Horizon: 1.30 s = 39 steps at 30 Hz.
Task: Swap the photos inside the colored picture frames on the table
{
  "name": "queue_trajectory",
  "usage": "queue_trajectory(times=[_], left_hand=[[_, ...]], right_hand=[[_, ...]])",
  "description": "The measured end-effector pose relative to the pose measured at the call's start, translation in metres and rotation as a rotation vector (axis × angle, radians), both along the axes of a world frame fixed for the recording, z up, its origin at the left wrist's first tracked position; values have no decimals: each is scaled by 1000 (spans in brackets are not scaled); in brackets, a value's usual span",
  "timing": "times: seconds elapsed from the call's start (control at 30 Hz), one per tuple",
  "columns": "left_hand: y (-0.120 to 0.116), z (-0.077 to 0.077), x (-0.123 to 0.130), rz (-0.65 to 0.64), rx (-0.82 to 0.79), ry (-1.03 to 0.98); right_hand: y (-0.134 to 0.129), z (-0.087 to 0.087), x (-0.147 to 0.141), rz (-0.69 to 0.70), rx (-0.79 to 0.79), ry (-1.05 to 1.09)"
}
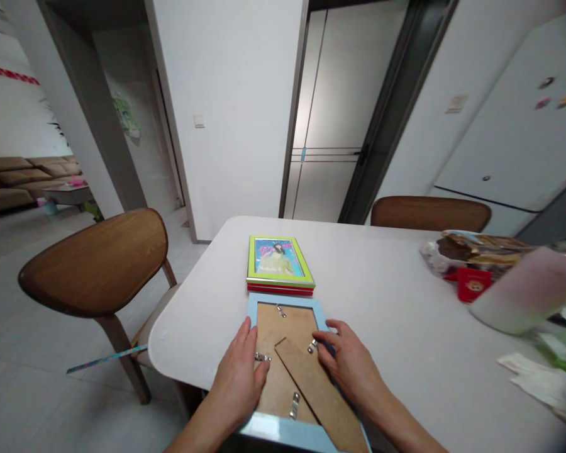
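Bracing the light-blue frame (273, 428) with one hand while the other works a fastener calls for steady, light pressure. The frame lies face down on the tabletop (368, 283), between and beneath both hands, with its brown backing board (273, 330) exposed. Bear on the border rather than the board, and apply force to the right clip (312, 346) with one fingertip, parallel to the board, so that the metal does not gouge it. Keep the fingers clear of the support leg (318, 393), which slants across the board just beside the right hand (349, 358) and could catch on it. The left hand (240, 365) is spread, palm down, its fingers extended together along the left border and its thumb set apart over the board, just beside the left clip (263, 357); it is not closed around anything. The right hand is partly curled over the opposite border, with a fingertip at the right clip; whether it pinches or merely presses the metal cannot be told. Both forearms come in from the near side and converge on the frame. Beyond the fingertips stands a stack topped by a green frame (276, 280).
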<state>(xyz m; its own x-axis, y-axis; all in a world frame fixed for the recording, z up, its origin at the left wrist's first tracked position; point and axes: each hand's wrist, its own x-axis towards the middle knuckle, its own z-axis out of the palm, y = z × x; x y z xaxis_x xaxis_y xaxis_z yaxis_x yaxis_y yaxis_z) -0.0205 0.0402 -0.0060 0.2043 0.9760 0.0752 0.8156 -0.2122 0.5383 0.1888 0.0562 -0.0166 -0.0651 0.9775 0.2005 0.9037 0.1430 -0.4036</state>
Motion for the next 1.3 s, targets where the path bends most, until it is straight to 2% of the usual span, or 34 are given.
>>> queue_trajectory(times=[0.17,0.33,0.5,0.67,0.83,0.97,1.03,1.13,1.3], left_hand=[[-3,-6,2,33,47,-82],[-1,-11,0,37,91,-95],[-1,-14,0,27,93,-104],[-2,-11,1,58,75,-131],[-2,-9,1,49,97,-108],[0,-8,2,53,99,-93],[2,-7,3,66,97,-83],[4,-6,5,73,96,-70],[3,-8,4,65,100,-82]], right_hand=[[6,4,-3,37,70,-74],[32,13,-34,156,99,-81],[55,8,-56,129,82,-84],[57,4,-56,127,73,-67],[38,21,-48,222,52,-12],[2,40,-32,537,-145,126],[-14,43,-27,625,-220,137],[-27,37,-28,612,-180,110],[-30,26,-34,536,-85,126]])
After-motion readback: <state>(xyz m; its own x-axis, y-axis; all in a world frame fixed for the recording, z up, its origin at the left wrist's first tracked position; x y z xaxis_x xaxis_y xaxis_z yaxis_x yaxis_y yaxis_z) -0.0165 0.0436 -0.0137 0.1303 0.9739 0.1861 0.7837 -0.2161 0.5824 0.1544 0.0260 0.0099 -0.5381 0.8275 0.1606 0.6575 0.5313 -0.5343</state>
